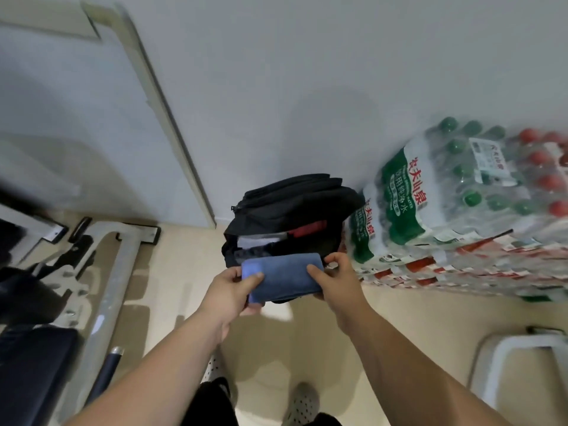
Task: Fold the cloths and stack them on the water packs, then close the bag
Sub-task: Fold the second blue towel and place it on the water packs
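I hold the folded blue cloth level over the open black bag, left hand and right hand pinching its ends (thumbs on top), so it stays flat for the water packs beside.

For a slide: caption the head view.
Left hand and right hand hold a folded blue cloth by the open black bag.
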